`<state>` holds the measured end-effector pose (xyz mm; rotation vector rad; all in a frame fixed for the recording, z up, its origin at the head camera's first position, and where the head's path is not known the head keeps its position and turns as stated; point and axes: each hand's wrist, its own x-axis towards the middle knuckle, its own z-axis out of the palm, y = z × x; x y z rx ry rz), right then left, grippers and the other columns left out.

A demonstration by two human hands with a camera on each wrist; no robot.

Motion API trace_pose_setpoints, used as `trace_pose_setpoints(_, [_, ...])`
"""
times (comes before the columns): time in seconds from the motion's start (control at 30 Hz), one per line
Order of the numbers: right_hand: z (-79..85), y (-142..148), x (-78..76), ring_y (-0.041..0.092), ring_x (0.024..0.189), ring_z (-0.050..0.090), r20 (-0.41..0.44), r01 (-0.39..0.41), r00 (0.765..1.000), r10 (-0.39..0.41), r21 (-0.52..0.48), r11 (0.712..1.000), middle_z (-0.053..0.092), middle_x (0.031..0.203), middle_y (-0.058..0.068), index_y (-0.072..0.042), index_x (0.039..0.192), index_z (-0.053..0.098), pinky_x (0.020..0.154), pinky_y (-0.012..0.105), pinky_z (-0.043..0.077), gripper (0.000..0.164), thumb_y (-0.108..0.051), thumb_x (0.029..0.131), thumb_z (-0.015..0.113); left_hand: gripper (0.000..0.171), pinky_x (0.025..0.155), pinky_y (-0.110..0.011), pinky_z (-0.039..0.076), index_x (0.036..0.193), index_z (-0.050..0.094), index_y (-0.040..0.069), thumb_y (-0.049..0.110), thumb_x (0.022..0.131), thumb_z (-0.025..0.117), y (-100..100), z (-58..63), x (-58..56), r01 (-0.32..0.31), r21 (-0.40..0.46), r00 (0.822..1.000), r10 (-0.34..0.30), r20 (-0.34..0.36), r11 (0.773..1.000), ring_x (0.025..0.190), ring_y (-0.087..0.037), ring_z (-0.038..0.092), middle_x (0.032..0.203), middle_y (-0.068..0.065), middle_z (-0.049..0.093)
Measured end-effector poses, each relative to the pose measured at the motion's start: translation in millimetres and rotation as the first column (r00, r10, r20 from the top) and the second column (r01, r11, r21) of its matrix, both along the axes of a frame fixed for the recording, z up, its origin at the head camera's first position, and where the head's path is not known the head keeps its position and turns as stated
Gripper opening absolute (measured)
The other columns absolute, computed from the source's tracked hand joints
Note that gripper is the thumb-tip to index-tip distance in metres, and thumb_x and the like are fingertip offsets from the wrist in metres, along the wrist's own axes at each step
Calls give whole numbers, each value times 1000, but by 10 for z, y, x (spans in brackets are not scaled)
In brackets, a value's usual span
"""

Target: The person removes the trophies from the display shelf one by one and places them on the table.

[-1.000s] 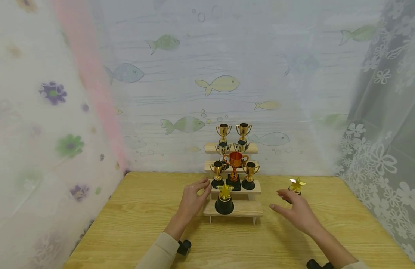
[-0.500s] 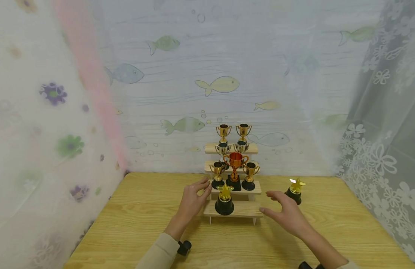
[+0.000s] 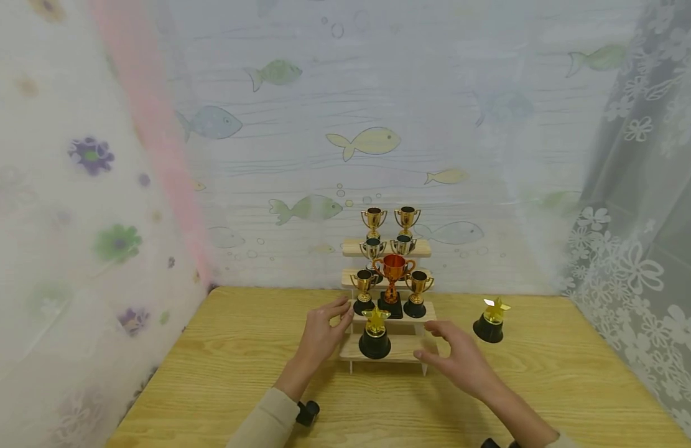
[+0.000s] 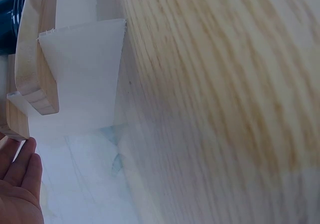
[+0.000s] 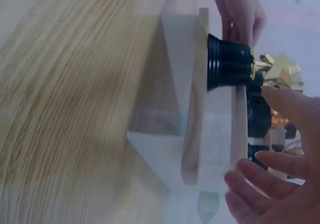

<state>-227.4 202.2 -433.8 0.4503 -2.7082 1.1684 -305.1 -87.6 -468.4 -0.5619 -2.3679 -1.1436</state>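
Observation:
A tiered wooden stand (image 3: 401,351) in the head view bears small trophies on its steps. On the lowest step, left of its middle, is a star trophy (image 3: 375,339) with a black base. Above it stands an orange-red cup trophy (image 3: 394,269) between two gold cup trophies. My left hand (image 3: 321,330) is at the stand's left side; in the left wrist view its extended fingertips (image 4: 31,146) are right at a step's end. My right hand (image 3: 459,358) is at the right end, thumb and fingers spread apart with nothing between them.
A second star trophy (image 3: 489,325) stands on the wooden table (image 3: 233,354), right of the stand. Silver-coloured cups (image 3: 372,249) and gold cups (image 3: 407,218) fill the upper steps. Behind is a fish-patterned curtain (image 3: 300,155); a lace curtain (image 3: 630,267) hangs at the right.
My right hand has moved left, away from the star trophy on the table, to the stand's right end. My left hand has stayed in place. The trophies have not moved.

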Motion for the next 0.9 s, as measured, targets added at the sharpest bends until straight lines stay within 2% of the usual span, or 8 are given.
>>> trace_pose_setpoints(0.43, [-59, -331, -65, 36, 124, 60, 28, -14, 1000, 15, -35, 999, 65, 133, 16, -1, 138, 61, 106, 58, 46, 59, -27, 89, 82, 33, 103, -51, 52, 121, 75, 0, 26, 103, 65, 9, -1, 3, 2, -9, 1000, -2, 10, 1000, 124, -35, 63, 132, -17, 67])
trace_pose_setpoints(0.67, [-110, -461, -91, 36, 122, 62, -14, -32, 999, 31, -61, 998, 67, 131, 16, 1, 135, 63, 104, 57, 48, 60, -29, 87, 84, 32, 101, -50, 53, 121, 75, 0, 25, 103, 65, -2, -2, 7, -5, -14, 1000, 5, -2, 1000, 123, -34, 64, 132, -16, 68])
trace_pose_setpoints(0.9, [-159, -577, -127, 33, 120, 62, -18, -17, 1000, 15, -84, 996, 68, 127, 12, -5, 133, 66, 104, 56, 48, 57, -29, 85, 86, 33, 101, -49, 53, 122, 75, 2, 26, 103, 65, -10, -13, -2, -8, -17, 1000, 7, -4, 1000, 124, -33, 64, 132, -13, 68])
